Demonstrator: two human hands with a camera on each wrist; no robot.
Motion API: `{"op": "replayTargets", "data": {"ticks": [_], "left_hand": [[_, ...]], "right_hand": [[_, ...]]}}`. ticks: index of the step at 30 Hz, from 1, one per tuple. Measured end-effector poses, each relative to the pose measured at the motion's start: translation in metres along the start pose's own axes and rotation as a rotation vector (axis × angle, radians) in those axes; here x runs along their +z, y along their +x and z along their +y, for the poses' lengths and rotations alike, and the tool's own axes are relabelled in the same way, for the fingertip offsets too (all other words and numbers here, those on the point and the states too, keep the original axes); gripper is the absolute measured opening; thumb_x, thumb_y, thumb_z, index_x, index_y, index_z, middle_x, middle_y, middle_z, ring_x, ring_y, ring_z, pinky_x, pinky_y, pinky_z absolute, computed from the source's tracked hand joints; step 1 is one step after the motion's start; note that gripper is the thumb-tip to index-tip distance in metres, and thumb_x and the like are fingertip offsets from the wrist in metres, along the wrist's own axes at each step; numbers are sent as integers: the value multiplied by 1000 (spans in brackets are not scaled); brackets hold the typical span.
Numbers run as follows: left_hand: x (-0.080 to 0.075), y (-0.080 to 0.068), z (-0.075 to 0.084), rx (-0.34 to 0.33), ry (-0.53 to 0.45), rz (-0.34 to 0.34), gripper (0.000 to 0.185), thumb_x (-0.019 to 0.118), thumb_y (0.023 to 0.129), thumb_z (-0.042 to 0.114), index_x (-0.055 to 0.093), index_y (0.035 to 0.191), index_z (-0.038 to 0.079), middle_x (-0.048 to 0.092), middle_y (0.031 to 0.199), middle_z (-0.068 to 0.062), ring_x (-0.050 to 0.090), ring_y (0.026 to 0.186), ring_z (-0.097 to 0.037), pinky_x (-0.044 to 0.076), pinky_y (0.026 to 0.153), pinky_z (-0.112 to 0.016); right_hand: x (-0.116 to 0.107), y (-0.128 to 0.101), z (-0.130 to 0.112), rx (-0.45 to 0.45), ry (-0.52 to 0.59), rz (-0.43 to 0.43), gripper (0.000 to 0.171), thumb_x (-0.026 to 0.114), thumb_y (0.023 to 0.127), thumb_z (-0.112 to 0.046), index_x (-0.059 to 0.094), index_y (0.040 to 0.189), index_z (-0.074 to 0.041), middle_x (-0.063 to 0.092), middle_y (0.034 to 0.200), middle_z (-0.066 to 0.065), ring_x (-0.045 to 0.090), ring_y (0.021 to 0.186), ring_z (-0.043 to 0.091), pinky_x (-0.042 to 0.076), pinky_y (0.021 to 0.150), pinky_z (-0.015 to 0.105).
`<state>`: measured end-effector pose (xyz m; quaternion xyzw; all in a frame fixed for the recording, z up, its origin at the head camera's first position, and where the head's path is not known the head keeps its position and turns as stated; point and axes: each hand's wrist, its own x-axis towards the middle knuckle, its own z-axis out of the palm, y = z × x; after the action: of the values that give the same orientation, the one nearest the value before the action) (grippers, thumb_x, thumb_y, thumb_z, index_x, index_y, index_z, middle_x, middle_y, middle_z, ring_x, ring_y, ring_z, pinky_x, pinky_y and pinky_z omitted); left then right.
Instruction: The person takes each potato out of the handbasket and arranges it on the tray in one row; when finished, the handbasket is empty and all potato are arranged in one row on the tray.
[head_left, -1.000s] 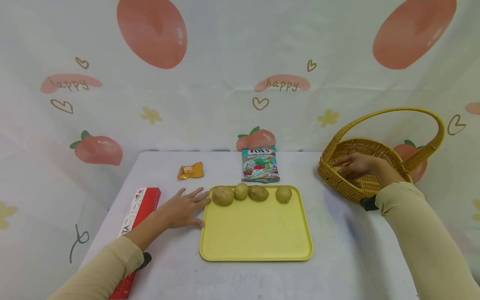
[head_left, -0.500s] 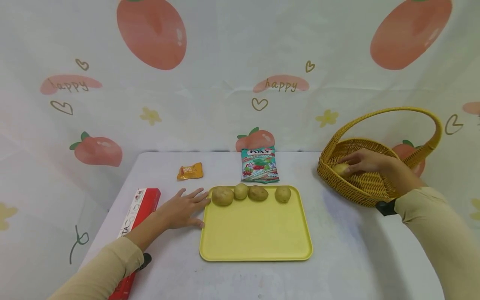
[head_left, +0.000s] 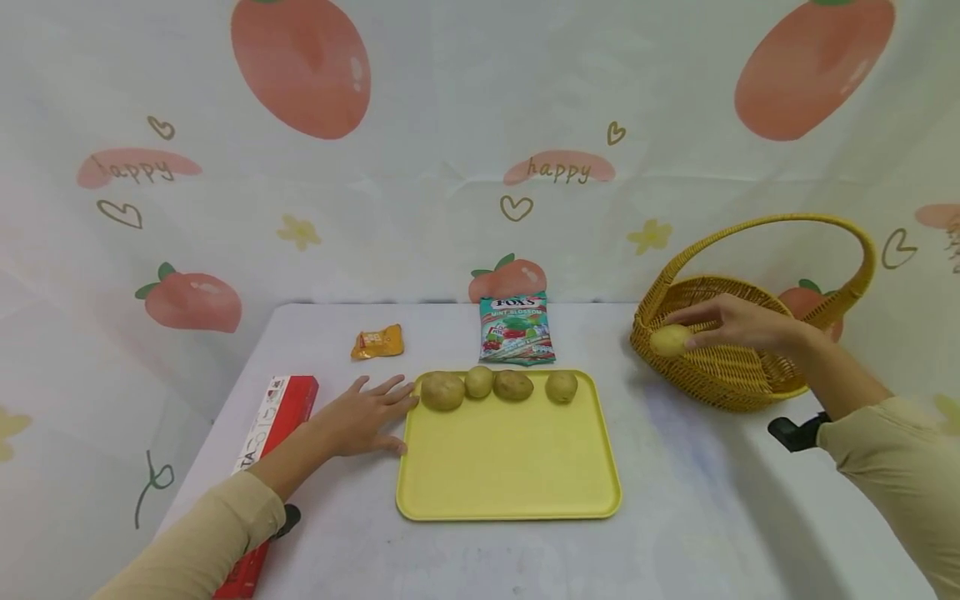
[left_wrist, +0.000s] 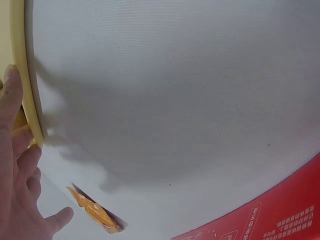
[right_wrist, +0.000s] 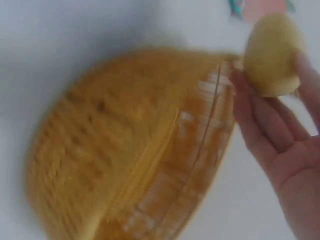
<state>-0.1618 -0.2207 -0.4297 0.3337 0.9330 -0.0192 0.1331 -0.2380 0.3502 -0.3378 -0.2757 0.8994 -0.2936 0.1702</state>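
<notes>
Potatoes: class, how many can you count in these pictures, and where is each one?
5. Four potatoes sit in a row along the far edge of the yellow tray. The right hand holds a fifth potato above the wicker basket, which may hide more.

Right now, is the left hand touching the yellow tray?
Touching. In the left wrist view the left hand's fingers press against the yellow tray's rim; the head view agrees.

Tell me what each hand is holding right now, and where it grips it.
The right hand holds a potato by its end, in the fingertips, over the basket rim. The left hand holds nothing; it rests flat beside the tray.
</notes>
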Motion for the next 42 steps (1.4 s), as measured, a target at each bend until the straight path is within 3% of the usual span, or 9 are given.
{"op": "replayTargets", "data": {"ticks": [5, 14, 19, 26, 33, 42], "left_hand": [[0, 1, -1, -2, -8, -2, 82, 64, 86, 63, 46, 150, 14, 37, 158, -10, 26, 148, -35, 26, 110, -69], [0, 1, 0, 3, -13, -11, 83, 62, 87, 63, 45, 151, 14, 35, 159, -9, 24, 149, -34, 26, 111, -68], [1, -1, 0, 5, -18, -8, 82, 63, 87, 63, 45, 151, 14, 36, 159, -10, 25, 149, -34, 26, 110, -68], [2, -3, 1, 12, -18, 4, 82, 63, 87, 63, 45, 151, 14, 36, 159, -10, 26, 148, -34, 27, 110, -69], [1, -5, 2, 11, -25, 12, 82, 64, 87, 62, 46, 150, 13, 37, 158, -10, 27, 147, -35, 28, 109, -69], [2, -4, 2, 6, -32, 12, 81, 64, 87, 61, 45, 150, 13, 37, 158, -10, 26, 148, -35, 27, 110, -68]], "right_hand": [[21, 22, -13, -91, 122, -84, 45, 71, 93, -14, 61, 134, 1, 65, 128, 15, 58, 116, 12, 49, 92, 23], [67, 59, -16, -150, 242, -221, 46, 73, 89, -5, 59, 129, 12, 60, 131, 27, 52, 126, 44, 53, 96, 36], [88, 71, -21, -163, 286, -224, 45, 72, 87, 3, 58, 129, 14, 59, 131, 29, 48, 129, 48, 51, 98, 45], [108, 83, -25, -186, 269, -195, 44, 61, 87, 16, 50, 130, 21, 53, 131, 36, 46, 129, 52, 44, 103, 52], [110, 83, -28, -172, 212, -186, 43, 57, 92, 13, 48, 134, 18, 51, 136, 35, 44, 133, 49, 36, 109, 56], [108, 78, -30, -140, 112, -158, 44, 57, 94, 9, 49, 137, 13, 52, 139, 31, 49, 130, 48, 36, 106, 62]]}}
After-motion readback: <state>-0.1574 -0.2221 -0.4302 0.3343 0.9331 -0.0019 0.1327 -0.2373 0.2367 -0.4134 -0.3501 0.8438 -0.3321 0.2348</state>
